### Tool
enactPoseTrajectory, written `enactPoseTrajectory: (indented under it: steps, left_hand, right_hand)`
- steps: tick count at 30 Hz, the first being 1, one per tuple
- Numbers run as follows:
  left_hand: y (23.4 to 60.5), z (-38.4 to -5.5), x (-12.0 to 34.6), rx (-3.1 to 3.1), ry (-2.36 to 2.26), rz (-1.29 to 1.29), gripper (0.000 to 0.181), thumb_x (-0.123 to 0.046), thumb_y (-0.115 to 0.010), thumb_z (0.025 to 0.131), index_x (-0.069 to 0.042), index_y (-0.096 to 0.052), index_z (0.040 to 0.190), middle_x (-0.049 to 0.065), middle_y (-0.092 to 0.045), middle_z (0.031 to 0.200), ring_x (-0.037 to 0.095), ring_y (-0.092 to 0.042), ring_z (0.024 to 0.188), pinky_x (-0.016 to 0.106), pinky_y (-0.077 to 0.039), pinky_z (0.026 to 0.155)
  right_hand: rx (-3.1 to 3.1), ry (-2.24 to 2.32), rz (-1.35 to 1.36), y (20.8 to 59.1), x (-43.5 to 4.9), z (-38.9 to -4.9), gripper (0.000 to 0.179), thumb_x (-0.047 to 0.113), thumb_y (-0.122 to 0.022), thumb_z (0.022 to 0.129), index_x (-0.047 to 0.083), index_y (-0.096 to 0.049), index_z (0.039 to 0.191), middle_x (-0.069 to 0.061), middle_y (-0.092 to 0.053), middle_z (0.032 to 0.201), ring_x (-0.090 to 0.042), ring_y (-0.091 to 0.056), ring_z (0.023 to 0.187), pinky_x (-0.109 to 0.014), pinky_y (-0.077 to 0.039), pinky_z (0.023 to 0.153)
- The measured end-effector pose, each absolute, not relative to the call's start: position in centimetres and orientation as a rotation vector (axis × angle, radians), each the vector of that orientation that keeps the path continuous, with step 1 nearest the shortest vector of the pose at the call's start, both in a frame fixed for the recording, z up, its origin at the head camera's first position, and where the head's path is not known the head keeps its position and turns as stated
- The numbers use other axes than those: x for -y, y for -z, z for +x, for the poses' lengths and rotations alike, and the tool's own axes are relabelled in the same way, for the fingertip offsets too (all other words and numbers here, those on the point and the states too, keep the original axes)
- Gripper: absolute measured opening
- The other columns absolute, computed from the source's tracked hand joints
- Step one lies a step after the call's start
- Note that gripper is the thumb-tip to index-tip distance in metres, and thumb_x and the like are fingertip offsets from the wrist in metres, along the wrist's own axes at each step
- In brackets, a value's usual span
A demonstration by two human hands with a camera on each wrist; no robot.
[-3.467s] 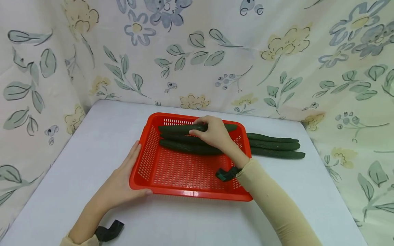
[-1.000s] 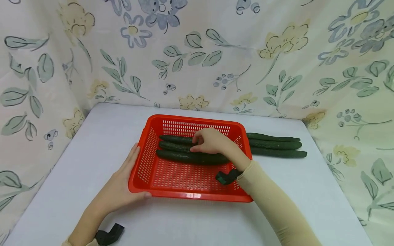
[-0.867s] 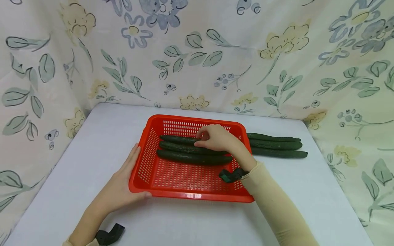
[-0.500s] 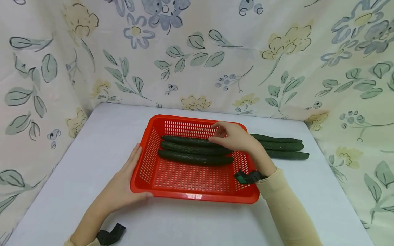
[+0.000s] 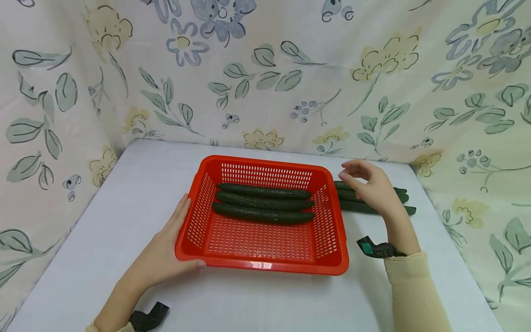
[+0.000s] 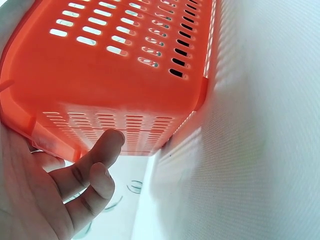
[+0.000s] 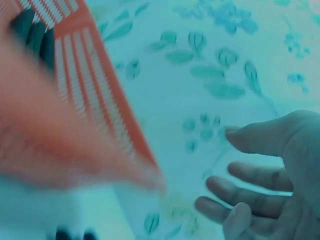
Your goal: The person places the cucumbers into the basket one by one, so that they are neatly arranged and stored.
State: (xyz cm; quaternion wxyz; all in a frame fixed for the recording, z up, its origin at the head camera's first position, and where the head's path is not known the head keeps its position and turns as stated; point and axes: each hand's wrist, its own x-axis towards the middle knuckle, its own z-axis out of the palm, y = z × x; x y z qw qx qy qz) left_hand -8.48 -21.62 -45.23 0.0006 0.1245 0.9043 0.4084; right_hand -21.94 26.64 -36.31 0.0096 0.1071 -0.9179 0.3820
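Note:
In the head view a red plastic basket (image 5: 261, 264) with slotted walls stands in the middle of the table. Three dark green cucumbers (image 5: 263, 213) lie side by side across it. My left hand (image 5: 163, 251) holds the basket's near left corner, thumb along the front rim and fingers along the left side. The left wrist view shows bent fingers (image 6: 86, 167) against the basket's outer wall (image 6: 115, 80). My right hand (image 5: 373, 186) hovers with nothing in it over more cucumbers (image 5: 375, 209) on the table, partly hiding them. Its fingers are loosely bent and apart from the thumb.
A white cloth covers the table (image 5: 257, 304). Floral curtain (image 5: 265, 83) hangs behind it and at both sides. The cucumbers outside lie close to the basket's right wall, three of them showing. Both wrists carry a small black camera (image 5: 375, 248).
Earlier my right hand held a cucumber at the back of the basket. It has let go and moved right, over the rim, to the cucumbers outside. The left hand has stayed at the corner.

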Motion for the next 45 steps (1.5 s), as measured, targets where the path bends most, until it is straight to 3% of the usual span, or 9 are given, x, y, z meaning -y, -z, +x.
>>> enactPoseTrajectory:
  steps: [7, 12, 16, 24, 28, 31, 35, 41, 45]
  left_hand:
    - [45.3, -8.5, 21.6, -2.855, -1.265, 0.398, 0.14, -0.053, -0.095, 0.071, -0.029, -0.001, 0.172, -0.006, -0.001, 0.18, 0.044, -0.041, 0.149, 0.062, -0.059, 0.094]
    - [45.4, -8.5, 21.6, -2.86, -1.252, 0.396, 0.14, -0.054, -0.094, 0.072, -0.03, 0.0, 0.172, -0.007, 0.0, 0.18, 0.044, -0.039, 0.15, 0.064, -0.058, 0.096]
    - [45.2, -8.5, 21.6, -2.86, -1.249, 0.392, 0.14, -0.054, -0.094, 0.072, -0.029, 0.0, 0.172, -0.006, 0.0, 0.18, 0.044, -0.04, 0.15, 0.063, -0.059, 0.094]
    - [45.3, -8.6, 21.8, -2.869, -1.25, 0.417, 0.14, -0.053, -0.095, 0.072, -0.028, -0.001, 0.172, -0.007, 0.0, 0.18, 0.043, -0.039, 0.151, 0.064, -0.056, 0.098]
    - [45.5, -8.6, 21.8, -2.87, -1.248, 0.419, 0.14, -0.053, -0.095, 0.071, -0.029, 0.0, 0.172, -0.007, 0.0, 0.18, 0.043, -0.037, 0.152, 0.064, -0.055, 0.098]
    - [45.5, -8.6, 21.7, -2.865, -1.253, 0.416, 0.141, -0.053, -0.095, 0.071, -0.029, -0.001, 0.172, -0.007, 0.0, 0.18, 0.043, -0.036, 0.152, 0.064, -0.056, 0.098]
    - [45.5, -8.5, 21.7, -2.857, -1.265, 0.409, 0.14, -0.053, -0.095, 0.071, -0.029, -0.001, 0.172, -0.007, 0.0, 0.18, 0.043, -0.039, 0.151, 0.062, -0.057, 0.097]
    - [45.3, -8.4, 21.7, -2.86, -1.255, 0.398, 0.14, -0.054, -0.095, 0.071, -0.029, -0.001, 0.172, -0.007, 0.0, 0.18, 0.044, -0.039, 0.151, 0.064, -0.057, 0.096]
    - [45.4, -8.5, 21.7, -2.852, -1.26, 0.396, 0.14, -0.055, -0.094, 0.072, -0.029, -0.001, 0.172, -0.007, 0.0, 0.18, 0.044, -0.037, 0.152, 0.064, -0.057, 0.097]
  right_hand:
    - [2.793, -1.166, 0.187, 39.3, -30.7, -20.9, 0.043, 0.045, -0.068, 0.103, 0.014, -0.069, 0.133, -0.005, -0.07, 0.128, -0.007, -0.059, 0.108, -0.029, -0.058, 0.067]
    - [2.733, -1.168, 0.148, 41.5, -33.2, -20.5, 0.044, 0.041, -0.073, 0.101, 0.007, -0.071, 0.129, 0.002, -0.069, 0.125, 0.003, -0.051, 0.118, -0.058, -0.051, 0.104]
    - [2.688, -1.158, 0.113, 42.8, -34.8, -20.3, 0.047, 0.038, -0.076, 0.099, 0.003, -0.07, 0.13, -0.007, -0.07, 0.125, 0.007, -0.049, 0.12, -0.071, -0.034, 0.116]
    - [2.655, -1.132, -0.004, 45.4, -36.3, -19.8, 0.054, 0.039, -0.081, 0.095, 0.005, -0.069, 0.135, -0.018, -0.068, 0.13, -0.028, -0.052, 0.132, -0.071, -0.031, 0.117]
    - [2.631, -1.099, -0.017, 46.8, -36.9, -19.7, 0.049, 0.035, -0.085, 0.092, 0.006, -0.073, 0.131, -0.01, -0.071, 0.127, -0.001, -0.053, 0.123, -0.063, -0.036, 0.117]
    - [2.637, -1.041, -0.012, 47.7, -37.2, -19.4, 0.045, 0.031, -0.088, 0.09, 0.008, -0.077, 0.126, -0.007, -0.072, 0.125, 0.016, -0.048, 0.114, -0.035, -0.042, 0.113]
    - [2.667, -0.913, 0.067, 48.5, -37.3, -19.3, 0.039, 0.026, -0.091, 0.087, 0.009, -0.079, 0.12, -0.012, -0.072, 0.125, -0.004, -0.059, 0.117, -0.019, -0.043, 0.098]
    - [2.662, -0.825, 0.227, 49.2, -37.2, -19.7, 0.041, 0.012, -0.094, 0.08, 0.004, -0.078, 0.117, -0.022, -0.068, 0.126, -0.045, -0.056, 0.123, -0.068, -0.044, 0.102]
    - [2.655, -0.798, 0.253, 49.7, -37.3, -19.8, 0.041, 0.009, -0.094, 0.078, 0.003, -0.079, 0.115, -0.023, -0.066, 0.123, -0.045, -0.055, 0.12, -0.07, -0.043, 0.099]
